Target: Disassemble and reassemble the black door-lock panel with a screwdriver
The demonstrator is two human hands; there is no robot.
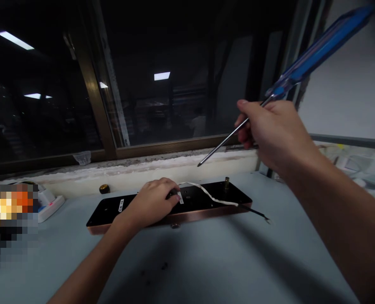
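Note:
My right hand (pixel 270 126) is raised above the table, its fingers wrapped around the metal shaft of a screwdriver (pixel 327 46) with a blue handle. The tip points down and left, clear of everything. On the table lies a long black panel (pixel 219 192) with a copper-coloured rim, looking like an electronic door lock's plate. Over its middle my left hand (pixel 157 198) is curled, thumb and fingers close together; whatever they pinch is hidden. A white-sleeved cable (pixel 206 192) runs from beside that hand across the panel, ending in a dark lead past the rim. A brass post (pixel 227 182) stands at the panel's right end.
Small dark screws (pixel 164 266) lie on the blue-grey table (pixel 206 261) in front. A brass knob-like piece (pixel 104 188) sits behind the panel. At left is a white power strip (pixel 52 208); a clear plastic cup (pixel 82 158) stands on the sill. Bagged items (pixel 361 164) are at right.

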